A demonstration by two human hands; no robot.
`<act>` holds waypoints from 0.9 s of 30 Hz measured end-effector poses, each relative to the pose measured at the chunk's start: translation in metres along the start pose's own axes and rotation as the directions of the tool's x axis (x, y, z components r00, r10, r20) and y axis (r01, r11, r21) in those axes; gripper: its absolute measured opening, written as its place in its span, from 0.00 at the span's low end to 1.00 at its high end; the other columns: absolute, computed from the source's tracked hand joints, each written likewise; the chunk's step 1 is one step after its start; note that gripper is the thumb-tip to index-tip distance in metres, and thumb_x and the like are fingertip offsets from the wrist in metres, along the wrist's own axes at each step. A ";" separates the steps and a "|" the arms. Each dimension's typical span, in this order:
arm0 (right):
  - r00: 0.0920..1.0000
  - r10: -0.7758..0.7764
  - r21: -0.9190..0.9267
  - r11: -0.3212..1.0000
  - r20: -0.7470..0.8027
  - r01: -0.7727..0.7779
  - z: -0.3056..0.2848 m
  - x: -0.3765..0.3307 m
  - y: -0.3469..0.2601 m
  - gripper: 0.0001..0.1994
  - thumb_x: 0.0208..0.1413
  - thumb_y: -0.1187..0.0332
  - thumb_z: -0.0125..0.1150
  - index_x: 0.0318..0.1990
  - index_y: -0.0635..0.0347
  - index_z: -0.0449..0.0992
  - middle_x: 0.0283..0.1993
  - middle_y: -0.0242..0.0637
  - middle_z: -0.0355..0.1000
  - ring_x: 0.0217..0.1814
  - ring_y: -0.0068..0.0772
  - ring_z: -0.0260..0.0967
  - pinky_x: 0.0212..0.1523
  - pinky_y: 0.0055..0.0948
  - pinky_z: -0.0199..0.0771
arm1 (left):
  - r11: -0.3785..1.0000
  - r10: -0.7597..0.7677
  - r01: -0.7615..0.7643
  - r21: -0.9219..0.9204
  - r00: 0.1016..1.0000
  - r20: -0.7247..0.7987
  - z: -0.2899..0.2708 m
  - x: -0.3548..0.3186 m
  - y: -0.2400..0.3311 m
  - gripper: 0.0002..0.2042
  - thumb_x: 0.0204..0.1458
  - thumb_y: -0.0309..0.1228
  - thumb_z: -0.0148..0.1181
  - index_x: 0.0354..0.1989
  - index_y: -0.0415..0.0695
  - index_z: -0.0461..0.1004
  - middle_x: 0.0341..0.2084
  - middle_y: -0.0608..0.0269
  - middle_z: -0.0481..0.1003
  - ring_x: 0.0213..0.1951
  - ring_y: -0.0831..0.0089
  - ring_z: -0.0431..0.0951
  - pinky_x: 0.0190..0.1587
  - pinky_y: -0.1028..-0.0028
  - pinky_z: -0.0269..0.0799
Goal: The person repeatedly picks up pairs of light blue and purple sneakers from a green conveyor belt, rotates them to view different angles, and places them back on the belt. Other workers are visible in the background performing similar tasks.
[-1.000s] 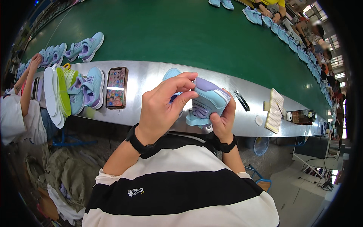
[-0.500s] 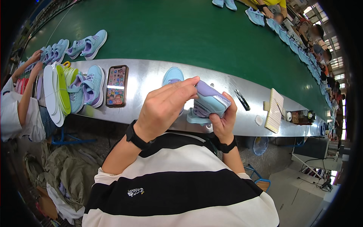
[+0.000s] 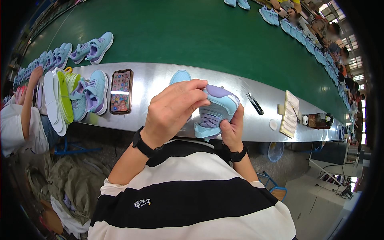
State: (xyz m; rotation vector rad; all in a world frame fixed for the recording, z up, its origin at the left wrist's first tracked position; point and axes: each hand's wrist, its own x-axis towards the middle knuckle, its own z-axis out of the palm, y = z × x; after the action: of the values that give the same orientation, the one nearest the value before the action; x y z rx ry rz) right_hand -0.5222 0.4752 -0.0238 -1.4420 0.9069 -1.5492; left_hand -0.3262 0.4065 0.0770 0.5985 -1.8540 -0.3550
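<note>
A light blue sneaker (image 3: 221,107) with purple laces and a strap is held up in front of me, its purple-covered end pointing away. My right hand (image 3: 233,130) grips its right side, thumb on the upper. At the purple end, my left hand (image 3: 170,110) pinches the edge with bent fingers; what exactly lies under the fingertips is hidden. Behind the left hand, another light blue sneaker (image 3: 181,75) stands on the metal table edge (image 3: 152,74), mostly covered by that hand.
Left on the metal lie a phone (image 3: 121,91), a sneaker pair (image 3: 96,92), and white (image 3: 50,100) and lime-green insoles (image 3: 64,98). Right are a black cutter-like tool (image 3: 255,104), a notepad (image 3: 290,114) and a dark jar (image 3: 318,122). Sneakers line the green surface (image 3: 160,36); co-workers stand at both sides.
The held sneaker has tilted, so more of its laces and upper show. My right hand has shifted slightly left and down; the left hand stays at the purple end.
</note>
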 end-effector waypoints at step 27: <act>0.990 0.108 -0.765 0.644 0.091 0.000 -0.033 0.037 -0.014 0.30 0.56 0.59 0.64 0.65 0.59 0.65 0.58 0.48 0.65 0.59 0.48 0.62 0.61 0.41 0.60 | 0.585 -0.793 0.786 0.199 0.504 0.341 -0.022 -0.080 -0.034 0.30 0.55 0.39 0.65 0.62 0.37 0.64 0.45 0.50 0.72 0.43 0.64 0.77 0.45 0.68 0.74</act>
State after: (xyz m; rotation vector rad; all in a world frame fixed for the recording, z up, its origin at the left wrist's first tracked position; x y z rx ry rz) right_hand -0.5565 0.4462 0.0016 -2.0397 1.6343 -1.0105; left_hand -0.2759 0.4238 0.0050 1.4997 -1.8415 -1.1551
